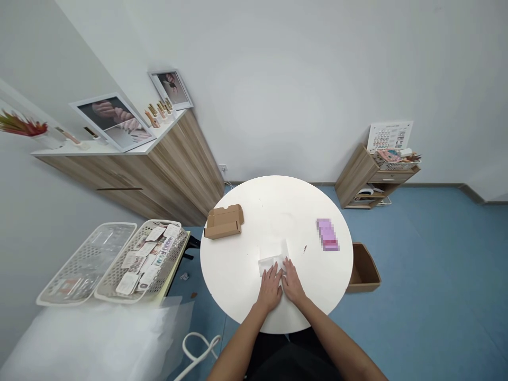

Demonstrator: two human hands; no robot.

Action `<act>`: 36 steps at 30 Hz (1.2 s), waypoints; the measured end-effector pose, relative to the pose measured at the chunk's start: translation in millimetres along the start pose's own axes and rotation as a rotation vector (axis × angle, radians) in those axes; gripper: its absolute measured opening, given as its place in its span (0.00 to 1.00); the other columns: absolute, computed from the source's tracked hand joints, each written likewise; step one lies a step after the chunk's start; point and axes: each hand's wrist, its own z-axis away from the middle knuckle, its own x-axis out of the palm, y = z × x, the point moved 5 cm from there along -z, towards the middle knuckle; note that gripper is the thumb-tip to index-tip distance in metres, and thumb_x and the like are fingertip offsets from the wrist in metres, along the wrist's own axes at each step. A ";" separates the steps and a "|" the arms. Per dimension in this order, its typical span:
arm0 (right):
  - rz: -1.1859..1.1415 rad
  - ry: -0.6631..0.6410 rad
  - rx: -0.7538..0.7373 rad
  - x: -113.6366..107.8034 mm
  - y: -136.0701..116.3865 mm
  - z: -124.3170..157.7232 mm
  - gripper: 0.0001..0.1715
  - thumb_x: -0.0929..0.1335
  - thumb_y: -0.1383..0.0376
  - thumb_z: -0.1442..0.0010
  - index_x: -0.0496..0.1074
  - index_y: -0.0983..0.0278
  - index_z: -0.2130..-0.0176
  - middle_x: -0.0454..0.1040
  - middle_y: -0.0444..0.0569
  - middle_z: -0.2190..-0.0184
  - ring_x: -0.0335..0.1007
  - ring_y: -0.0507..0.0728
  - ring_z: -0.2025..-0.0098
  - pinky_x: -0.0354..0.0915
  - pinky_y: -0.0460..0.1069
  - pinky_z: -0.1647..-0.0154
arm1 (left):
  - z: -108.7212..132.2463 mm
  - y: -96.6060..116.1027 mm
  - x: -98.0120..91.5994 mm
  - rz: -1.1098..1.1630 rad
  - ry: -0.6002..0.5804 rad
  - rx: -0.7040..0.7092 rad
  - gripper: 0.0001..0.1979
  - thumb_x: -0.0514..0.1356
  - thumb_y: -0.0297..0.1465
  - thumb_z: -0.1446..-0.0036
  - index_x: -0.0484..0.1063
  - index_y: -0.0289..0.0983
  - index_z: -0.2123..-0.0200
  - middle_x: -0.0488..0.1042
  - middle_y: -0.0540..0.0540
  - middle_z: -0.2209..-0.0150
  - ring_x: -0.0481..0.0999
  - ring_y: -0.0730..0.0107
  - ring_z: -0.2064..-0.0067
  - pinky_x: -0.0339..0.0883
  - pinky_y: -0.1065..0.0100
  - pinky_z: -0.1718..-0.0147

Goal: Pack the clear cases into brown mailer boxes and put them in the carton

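Note:
A thin white wrapping sheet (267, 263), partly folded over, lies on the round white table (234, 270) close to its front half. My left hand (270, 288) rests on the near edge of the sheet with fingers stretched out. Beside it, my right hand (292, 284) lies flat with its fingertips on the sheet's right part. The thumbs come close together, and the fingers cover part of the sheet. An unfolded-lid brown cardboard box (224, 222) stands at the table's left, apart from both hands.
A blurred purple item (327, 234) lies at the table's right. Below that side stands a brown bin (363, 267). Left of the table are a white basket (103, 286) of cards, another basket (51, 296) with clear packs, and white sheeting (91, 338). A wooden cabinet (186, 169) stands behind.

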 end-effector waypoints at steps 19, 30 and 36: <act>0.355 -0.318 -0.002 -15.7 -14.4 -3.1 0.47 0.59 0.69 0.46 0.39 0.64 0.30 0.48 0.53 0.31 0.39 0.64 0.30 0.38 0.67 0.34 | -6.5 -58.8 11.5 0.762 0.449 -0.896 0.13 0.54 0.41 0.45 0.70 0.37 0.64 0.74 0.43 0.66 0.76 0.59 0.64 0.71 0.56 0.62; 0.139 -0.140 0.064 -36.7 12.9 10.3 0.48 0.58 0.74 0.48 0.41 0.63 0.31 0.55 0.51 0.33 0.48 0.60 0.35 0.57 0.57 0.39 | -56.9 11.2 -18.2 0.488 0.266 -0.194 0.08 0.49 0.32 0.40 0.67 0.40 0.63 0.67 0.41 0.48 0.71 0.58 0.47 0.70 0.53 0.52; 0.290 -0.146 -0.027 -44.1 4.6 17.3 0.38 0.60 0.72 0.44 0.54 0.61 0.35 0.44 0.48 0.29 0.44 0.66 0.33 0.45 0.65 0.35 | -56.7 10.9 -9.2 0.336 0.129 0.065 0.14 0.46 0.28 0.36 0.70 0.42 0.56 0.67 0.44 0.41 0.68 0.59 0.43 0.67 0.51 0.47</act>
